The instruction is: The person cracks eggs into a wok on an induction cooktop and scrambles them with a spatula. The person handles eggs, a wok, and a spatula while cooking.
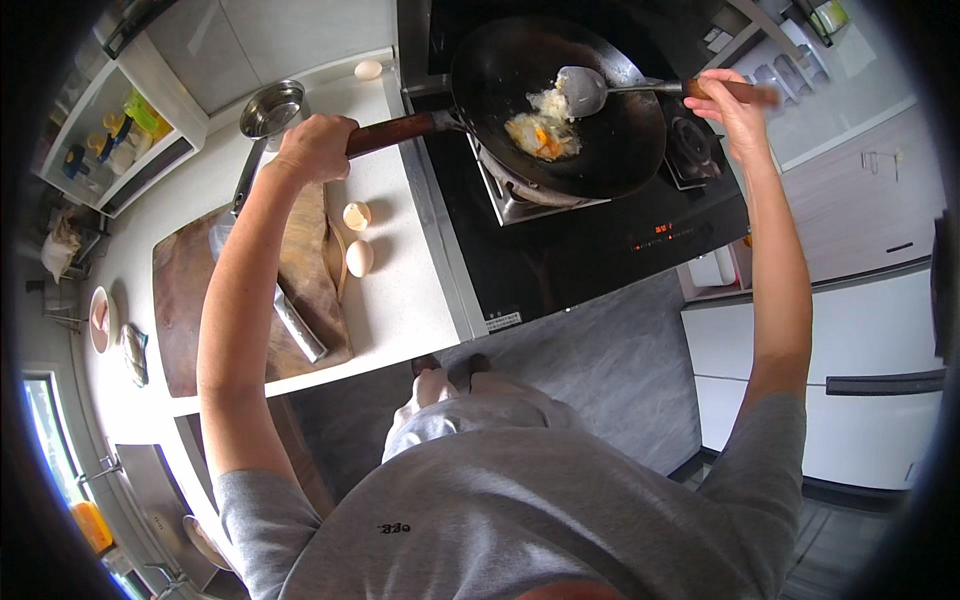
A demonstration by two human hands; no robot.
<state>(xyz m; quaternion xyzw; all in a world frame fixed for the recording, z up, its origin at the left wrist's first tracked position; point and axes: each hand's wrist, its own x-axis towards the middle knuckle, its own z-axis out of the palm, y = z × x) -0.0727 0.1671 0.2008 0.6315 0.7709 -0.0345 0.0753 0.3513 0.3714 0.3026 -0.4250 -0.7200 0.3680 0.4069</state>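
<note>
My left hand (313, 148) grips the wooden handle (394, 135) of a dark wok (622, 150), which sits tilted over the hob's left burner. In my right hand (731, 112) is the wooden-handled metal wok spatula (583, 91); its blade rests against the cooking egg (544, 139) in the wok. The egg is partly white, with an orange yolk patch. On the white counter left of the hob lie a broken eggshell (357, 216) and, just below it, a whole egg (360, 259).
A knife (300, 326) lies on the wooden chopping board (180, 300). Behind my left hand stands a metal saucepan (271, 111). Another egg (367, 70) is by the wall. A bowl (101, 320) sits at far left. The black hob (555, 262) has a second burner at right.
</note>
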